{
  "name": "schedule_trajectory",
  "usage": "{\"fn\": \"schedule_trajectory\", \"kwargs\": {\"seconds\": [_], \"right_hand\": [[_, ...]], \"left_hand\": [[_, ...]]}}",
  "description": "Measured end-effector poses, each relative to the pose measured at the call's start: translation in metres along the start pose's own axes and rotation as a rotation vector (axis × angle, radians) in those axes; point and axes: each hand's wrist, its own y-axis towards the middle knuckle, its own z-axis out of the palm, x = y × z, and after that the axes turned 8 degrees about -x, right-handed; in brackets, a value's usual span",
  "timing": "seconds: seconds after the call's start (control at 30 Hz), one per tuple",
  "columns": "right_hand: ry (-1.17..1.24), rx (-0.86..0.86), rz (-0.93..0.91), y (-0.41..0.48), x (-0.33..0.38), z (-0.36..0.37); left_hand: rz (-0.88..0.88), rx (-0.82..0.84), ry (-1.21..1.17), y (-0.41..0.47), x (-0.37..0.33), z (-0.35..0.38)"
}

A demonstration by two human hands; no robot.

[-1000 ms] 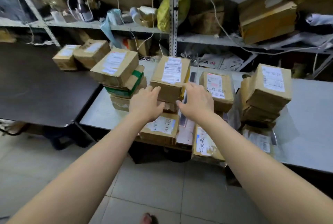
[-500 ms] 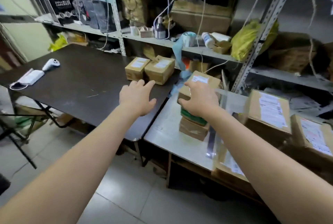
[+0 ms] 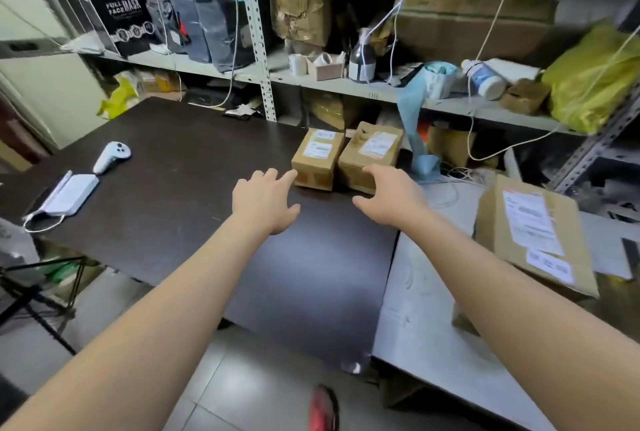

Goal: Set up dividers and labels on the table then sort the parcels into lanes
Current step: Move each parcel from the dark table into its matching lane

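Observation:
Two small cardboard parcels with white labels stand side by side at the back right of the dark table [image 3: 166, 195]: the left parcel [image 3: 317, 157] and the right parcel [image 3: 372, 153]. My left hand [image 3: 265, 200] hovers open just in front of the left parcel, fingertips close to its lower left corner. My right hand [image 3: 391, 198] reaches with spread fingers at the front face of the right parcel; whether it touches is unclear. A bigger labelled parcel [image 3: 533, 233] lies on the grey table [image 3: 415, 309] at the right. No dividers or lane labels are in view.
A white controller [image 3: 111, 156] and a white face mask [image 3: 67, 195] lie on the dark table's left side. Cluttered metal shelving [image 3: 346, 87] with boxes, bottles, a yellow bag [image 3: 595, 84] and hanging cables stands behind both tables. A red shoe [image 3: 323, 410] shows on the tiled floor.
The view has swung left from the grey table's parcel stacks to the dark table. My right hand left the stack and both hands now reach toward the two small parcels.

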Motion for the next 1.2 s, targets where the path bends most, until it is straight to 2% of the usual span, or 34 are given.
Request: {"fn": "schedule_trajectory", "kwargs": {"seconds": [0.23,0.47,0.57,0.67,0.77,0.9,1.1,1.2], "right_hand": [[0.202,0.154,0.158,0.121,0.024,0.076],[0.371,0.12,0.382,0.186,0.045,0.141],[0.411,0.112,0.439,0.195,0.052,0.156],[0.447,0.074,0.537,0.204,0.063,0.162],[0.485,0.014,0.627,0.212,0.074,0.169],[0.519,-0.086,0.705,0.213,0.086,0.178],[0.571,-0.15,0.797,0.193,0.099,0.186],[0.564,-0.141,0.776,0.177,0.105,0.18]], "left_hand": [[-0.065,0.101,-0.161,0.116,0.052,0.058],[-0.109,0.26,-0.468,0.206,0.066,0.134],[-0.048,0.326,-0.623,0.234,0.06,0.159],[-0.089,0.427,-0.829,0.258,0.055,0.179],[-0.128,0.499,-1.053,0.271,0.054,0.195],[-0.086,0.465,-1.194,0.268,0.058,0.206],[-0.035,0.478,-1.197,0.247,0.074,0.202],[-0.02,0.47,-1.182,0.23,0.082,0.194]]}}
